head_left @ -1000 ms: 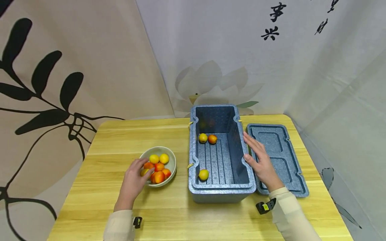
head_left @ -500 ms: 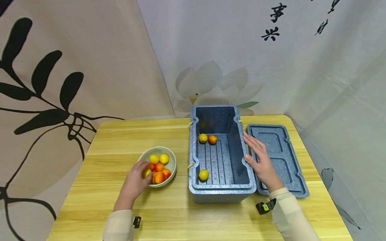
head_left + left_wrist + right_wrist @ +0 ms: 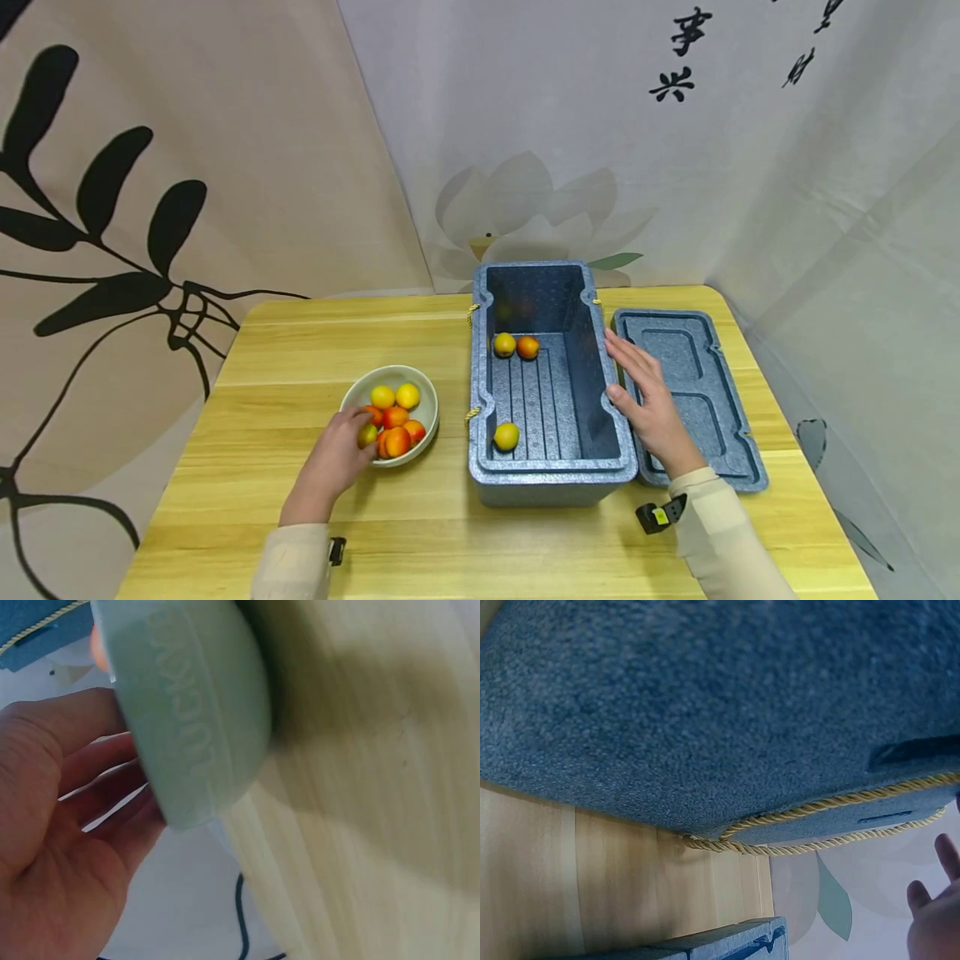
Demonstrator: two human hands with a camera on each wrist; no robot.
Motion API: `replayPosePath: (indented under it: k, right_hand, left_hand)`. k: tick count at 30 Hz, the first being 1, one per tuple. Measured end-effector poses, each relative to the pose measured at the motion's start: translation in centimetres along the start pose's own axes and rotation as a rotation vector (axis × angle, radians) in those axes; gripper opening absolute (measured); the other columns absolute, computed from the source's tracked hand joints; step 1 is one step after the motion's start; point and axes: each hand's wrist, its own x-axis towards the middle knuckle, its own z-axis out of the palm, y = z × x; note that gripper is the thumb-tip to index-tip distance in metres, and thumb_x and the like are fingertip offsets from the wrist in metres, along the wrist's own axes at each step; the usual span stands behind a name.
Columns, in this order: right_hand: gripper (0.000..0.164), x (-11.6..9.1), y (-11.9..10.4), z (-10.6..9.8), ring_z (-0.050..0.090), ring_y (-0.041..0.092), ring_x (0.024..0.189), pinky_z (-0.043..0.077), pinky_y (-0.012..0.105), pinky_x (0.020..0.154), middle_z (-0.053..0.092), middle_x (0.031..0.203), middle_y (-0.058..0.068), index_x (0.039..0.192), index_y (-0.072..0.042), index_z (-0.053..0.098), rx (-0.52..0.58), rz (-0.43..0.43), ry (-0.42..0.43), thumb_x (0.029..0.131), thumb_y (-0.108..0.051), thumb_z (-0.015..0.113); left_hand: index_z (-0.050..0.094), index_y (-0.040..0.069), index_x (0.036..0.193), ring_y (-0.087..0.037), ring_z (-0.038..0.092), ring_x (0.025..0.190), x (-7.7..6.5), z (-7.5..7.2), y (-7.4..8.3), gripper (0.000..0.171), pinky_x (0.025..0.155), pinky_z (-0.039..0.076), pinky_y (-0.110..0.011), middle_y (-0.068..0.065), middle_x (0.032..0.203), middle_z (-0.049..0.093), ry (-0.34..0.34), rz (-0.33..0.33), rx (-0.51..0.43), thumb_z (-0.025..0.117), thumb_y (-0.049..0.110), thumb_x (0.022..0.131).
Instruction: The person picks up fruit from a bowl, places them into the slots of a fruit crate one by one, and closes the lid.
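My left hand (image 3: 333, 458) reaches over the near-left rim of a pale green bowl (image 3: 431, 392), its fingers and thumb curled round a small yellow fruit (image 3: 367, 435). Several orange-red fruits (image 3: 397, 442) and two other yellow ones (image 3: 382, 397) lie in the bowl. In the left wrist view, the bowl's side (image 3: 187, 712) hides my fingertips. My right hand (image 3: 648, 412), fingers straight, rests along the right rim of a blue-grey foam box (image 3: 553, 477). Inside the box are two yellow fruits (image 3: 506, 436) and one orange-red fruit (image 3: 528, 347).
The box's lid (image 3: 693, 417) lies to the right of it on the wooden table (image 3: 397, 542). Yellow rope (image 3: 840, 801) runs along the box's side. A printed cloth (image 3: 300, 167) hangs behind the table.
The fingers of my left hand have moved down into the bowl and closed in around the yellow fruit, which shifted slightly to the right. My right hand stays on the box rim.
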Motion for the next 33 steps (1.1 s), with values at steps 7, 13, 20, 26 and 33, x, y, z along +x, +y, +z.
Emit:
replayPosePath:
  k: [7,13,20,26,33]
  right_hand:
    - [0.05,0.02,-0.03,0.08,0.022,0.042,0.137,0.019,0.067,0.103,0.032,0.151,0.028,0.144,0.007,0.042,0.007,-0.004,0.018,0.096,0.0,0.056]
    - [0.051,-0.07,0.05,0.07,0.022,0.041,0.137,0.019,0.067,0.104,0.031,0.152,0.026,0.145,0.007,0.041,0.005,0.002,0.012,0.096,0.001,0.056]
    - [0.053,-0.05,-0.01,0.03,0.021,0.037,0.138,0.019,0.065,0.105,0.031,0.154,0.023,0.146,0.005,0.041,0.001,0.021,0.0,0.095,0.003,0.055]
    - [0.051,-0.03,-0.12,0.15,0.023,0.039,0.137,0.019,0.067,0.104,0.032,0.152,0.025,0.145,0.006,0.042,0.006,0.013,0.015,0.096,0.0,0.056]
    - [0.05,-0.05,-0.19,-0.04,0.024,0.039,0.137,0.02,0.067,0.104,0.032,0.153,0.023,0.145,0.005,0.042,0.005,0.017,0.011,0.097,0.001,0.055]
  left_hand:
    - [0.062,-0.015,0.115,-0.047,0.05,0.116,0.03,-0.54,0.41,0.04,0.101,0.042,-0.058,-0.026,0.123,0.055,-0.067,-0.021,0.009,0.076,-0.005,0.079]
    - [0.063,-0.015,0.109,-0.047,0.054,0.107,0.14,-0.45,0.52,0.036,0.094,0.047,-0.057,-0.028,0.117,0.055,-0.022,-0.014,0.025,0.075,-0.01,0.076]
    - [0.064,-0.013,0.109,-0.045,0.056,0.105,0.15,-0.35,0.36,0.034,0.093,0.048,-0.057,-0.024,0.113,0.058,-0.035,-0.035,0.013,0.076,-0.006,0.078]
    - [0.064,-0.011,0.113,-0.044,0.055,0.112,-0.02,-0.46,0.15,0.034,0.097,0.046,-0.058,-0.022,0.119,0.059,-0.009,-0.047,-0.053,0.075,0.0,0.083]
    - [0.067,-0.007,0.111,-0.034,0.063,0.101,0.09,-0.15,-0.09,0.029,0.083,0.057,-0.041,-0.019,0.114,0.062,0.071,-0.043,-0.261,0.076,-0.003,0.084]
